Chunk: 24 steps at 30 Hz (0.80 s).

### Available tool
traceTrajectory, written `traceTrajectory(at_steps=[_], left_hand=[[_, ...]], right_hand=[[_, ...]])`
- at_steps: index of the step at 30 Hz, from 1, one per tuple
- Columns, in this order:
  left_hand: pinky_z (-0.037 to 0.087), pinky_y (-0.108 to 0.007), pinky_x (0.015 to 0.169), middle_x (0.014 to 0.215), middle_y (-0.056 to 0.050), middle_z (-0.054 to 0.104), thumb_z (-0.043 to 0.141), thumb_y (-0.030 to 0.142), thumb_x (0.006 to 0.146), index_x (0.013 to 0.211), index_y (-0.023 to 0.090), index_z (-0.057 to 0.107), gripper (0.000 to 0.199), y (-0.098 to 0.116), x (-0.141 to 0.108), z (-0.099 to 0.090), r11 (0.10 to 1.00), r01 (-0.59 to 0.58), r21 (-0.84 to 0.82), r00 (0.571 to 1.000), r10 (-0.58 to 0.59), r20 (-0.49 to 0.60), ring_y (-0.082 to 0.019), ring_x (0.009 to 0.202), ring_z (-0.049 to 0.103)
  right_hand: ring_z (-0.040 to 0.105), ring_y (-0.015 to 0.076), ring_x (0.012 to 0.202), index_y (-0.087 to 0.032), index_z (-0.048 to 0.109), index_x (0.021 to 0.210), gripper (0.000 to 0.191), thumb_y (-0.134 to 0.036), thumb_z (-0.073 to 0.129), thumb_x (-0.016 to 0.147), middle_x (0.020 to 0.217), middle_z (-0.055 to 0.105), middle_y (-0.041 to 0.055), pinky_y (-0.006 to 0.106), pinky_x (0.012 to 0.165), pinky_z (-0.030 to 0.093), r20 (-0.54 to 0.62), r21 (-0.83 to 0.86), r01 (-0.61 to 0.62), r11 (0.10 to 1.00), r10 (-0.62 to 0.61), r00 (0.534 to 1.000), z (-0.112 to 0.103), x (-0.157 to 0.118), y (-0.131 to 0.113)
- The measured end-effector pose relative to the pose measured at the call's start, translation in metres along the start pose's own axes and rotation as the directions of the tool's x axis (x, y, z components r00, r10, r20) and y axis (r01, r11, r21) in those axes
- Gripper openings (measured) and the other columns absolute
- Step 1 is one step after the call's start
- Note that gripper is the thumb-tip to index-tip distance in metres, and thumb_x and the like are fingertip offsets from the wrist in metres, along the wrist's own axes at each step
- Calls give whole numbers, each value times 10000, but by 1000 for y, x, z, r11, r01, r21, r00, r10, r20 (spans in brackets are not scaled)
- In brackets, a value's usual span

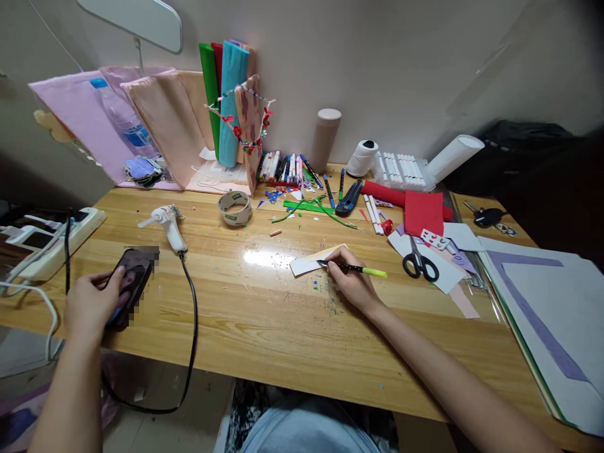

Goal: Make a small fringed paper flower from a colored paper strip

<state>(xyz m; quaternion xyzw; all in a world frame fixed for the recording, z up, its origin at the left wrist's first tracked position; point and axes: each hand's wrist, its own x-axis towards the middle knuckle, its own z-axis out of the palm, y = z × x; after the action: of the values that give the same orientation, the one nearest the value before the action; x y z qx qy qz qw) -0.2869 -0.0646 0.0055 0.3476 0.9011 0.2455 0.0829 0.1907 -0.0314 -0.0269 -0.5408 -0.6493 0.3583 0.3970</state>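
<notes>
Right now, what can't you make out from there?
All in the head view:
Phone: screen partly blurred by pixelation, partly behind the left hand.
Paper strip: partly hidden by the right hand.
Pen: tip too small to tell contact.
Paper stack: cut off by right edge.

From our head camera we look forward and down, close over the table (245, 340), toward the wall (401, 63) behind.

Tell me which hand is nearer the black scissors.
Right. The right hand, holding a pen, is a short gap left of the scissors; the left hand, gripping a phone, is much farther left.
</notes>
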Motion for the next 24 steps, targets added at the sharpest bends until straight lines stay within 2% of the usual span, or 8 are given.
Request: traceTrajectory(at_steps=[2, 4, 6, 8, 10, 13, 17, 24], left_hand=[[434, -581, 877, 1000, -192, 668, 518, 485, 770, 1018, 58, 654, 513, -3, 6, -1, 988, 32, 152, 999, -31, -14, -399, 1083, 555], [424, -535, 923, 1034, -164, 670, 502, 409, 799, 1063, 72, 648, 452, -8, 8, -5, 995, 70, 70, 998, -70, 1, -347, 1086, 568], [415, -482, 965, 1076, -113, 672, 570, 327, 758, 1113, 112, 631, 420, -14, 6, -9, 990, 88, -114, 995, -83, 49, -279, 1062, 592], [403, -460, 987, 1123, -78, 663, 633, 282, 703, 1159, 148, 607, 476, -18, 1, -12, 953, 124, -276, 989, -97, 111, -242, 1053, 600], [403, -463, 990, 1158, -74, 651, 661, 263, 678, 1182, 156, 590, 521, -18, -5, -14, 917, 156, -368, 983, -107, 151, -237, 1057, 600], [409, -462, 988, 1154, -75, 657, 683, 203, 656, 1161, 143, 601, 516, -14, -11, -15, 913, 152, -380, 985, -109, 133, -237, 1066, 601], [404, -428, 1002, 1184, -97, 640, 686, 177, 670, 1168, 116, 589, 511, -12, -12, -13, 919, 123, -375, 990, -86, 115, -231, 1113, 581], [393, -420, 1018, 1239, -111, 603, 729, 164, 634, 1197, 120, 560, 589, -26, -6, -6, 896, 89, -436, 993, -45, 111, -233, 1163, 548]], right_hand=[[493, 147, 631, -206, 510, 764, 77, -231, 489, 834, 662, 534, -20, 258, 586, 356, 3, 1, -6, 1000, 6, 1000, 0, 0, 0], [487, 146, 626, -206, 506, 755, 84, -232, 490, 832, 658, 531, -20, 258, 582, 352, 5, 0, -10, 1000, 10, 1000, 0, 0, 1], [479, 147, 624, -206, 501, 742, 91, -233, 492, 829, 660, 526, -18, 259, 579, 348, -12, -2, -14, 1000, 14, 1000, 0, -1, 1], [474, 148, 624, -207, 498, 734, 96, -236, 496, 825, 660, 521, -16, 260, 578, 345, -34, -7, -15, 1000, 14, 999, 0, -1, 2], [475, 150, 622, -207, 501, 728, 100, -238, 498, 823, 656, 526, -14, 262, 576, 342, -20, -12, -11, 1000, 11, 1000, 1, -1, 3], [495, 154, 624, -207, 507, 729, 95, -235, 500, 820, 651, 549, -9, 265, 582, 349, 36, 2, -9, 1000, 9, 999, 1, 0, 3], [498, 153, 615, -208, 493, 738, 84, -227, 488, 820, 645, 536, -12, 265, 581, 355, -18, 33, -18, 999, 19, 1000, 1, 0, 4], [502, 158, 631, -209, 497, 739, 82, -230, 488, 817, 668, 547, -4, 268, 586, 358, -6, 15, -19, 1000, 19, 1000, 1, 0, 6]])
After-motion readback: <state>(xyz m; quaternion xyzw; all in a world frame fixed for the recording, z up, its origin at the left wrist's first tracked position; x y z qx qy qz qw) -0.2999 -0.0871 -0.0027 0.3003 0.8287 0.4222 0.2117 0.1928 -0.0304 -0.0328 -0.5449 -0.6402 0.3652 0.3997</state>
